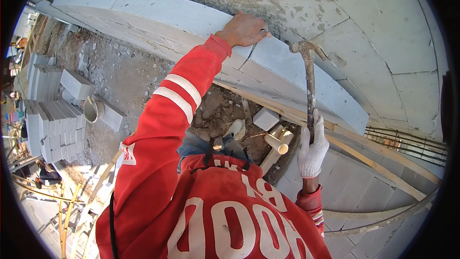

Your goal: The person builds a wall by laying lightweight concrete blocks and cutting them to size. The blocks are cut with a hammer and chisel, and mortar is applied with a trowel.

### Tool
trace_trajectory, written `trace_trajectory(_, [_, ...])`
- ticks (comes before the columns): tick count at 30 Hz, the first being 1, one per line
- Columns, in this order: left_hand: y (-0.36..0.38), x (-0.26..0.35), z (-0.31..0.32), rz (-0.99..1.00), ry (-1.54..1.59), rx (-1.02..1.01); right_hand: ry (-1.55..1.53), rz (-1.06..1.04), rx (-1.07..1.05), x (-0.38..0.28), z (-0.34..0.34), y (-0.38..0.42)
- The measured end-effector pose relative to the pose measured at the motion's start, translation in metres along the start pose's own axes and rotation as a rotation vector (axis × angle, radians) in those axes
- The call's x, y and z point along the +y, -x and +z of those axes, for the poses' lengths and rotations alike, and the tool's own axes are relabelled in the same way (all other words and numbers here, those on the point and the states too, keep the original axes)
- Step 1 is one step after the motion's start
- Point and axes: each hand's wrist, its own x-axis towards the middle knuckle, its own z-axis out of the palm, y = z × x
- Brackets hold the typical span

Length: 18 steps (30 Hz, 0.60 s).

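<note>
My bare left hand (245, 29) lies across the top of a light grey concrete block (282, 57) in a wall course. Its fingers are bent over the block's far edge, and their tips are partly hidden. A small dark spot shows by its fingers; I cannot make out what it is. Close to the hand, a dark joint runs down between two blocks. My right hand (312, 151), in a white knit glove, is closed around the lower handle of a worn, mortar-stained claw hammer (310, 79). The hammer stands head up, its head over the wall's top.
Behind the block course rises a mortar-smeared wall (373, 48). Wooden battens (373, 160) and rebar (407, 144) lie to the right. Below are a pipe (276, 144) and a loose block (265, 119). Stacked blocks (57, 129) and a bucket (92, 109) stand at left.
</note>
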Motion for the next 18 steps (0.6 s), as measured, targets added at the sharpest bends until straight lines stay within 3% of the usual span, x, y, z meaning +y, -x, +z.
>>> trace_trajectory(2, [-0.001,-0.003,0.004,0.015,0.002,0.029,-0.012,0.079,-0.157,-0.002,-0.003,-0.006])
trace_trajectory(6, [0.004,-0.001,0.005,0.039,0.029,0.113,-0.092,0.18,-0.107,-0.016,-0.004,-0.004])
trace_trajectory(10, [0.003,0.0,0.0,0.029,0.0,0.057,-0.066,0.092,0.015,0.006,0.004,0.002])
trace_trajectory(12, [0.002,-0.003,0.004,0.047,0.031,0.083,0.036,0.039,-0.105,0.009,0.005,-0.004])
trace_trajectory(13, [0.001,-0.003,0.005,0.056,0.029,0.078,-0.016,0.116,-0.173,-0.002,0.001,-0.009])
trace_trajectory(18, [0.003,-0.003,0.004,0.039,0.033,0.119,-0.109,0.214,-0.107,0.003,0.008,0.005])
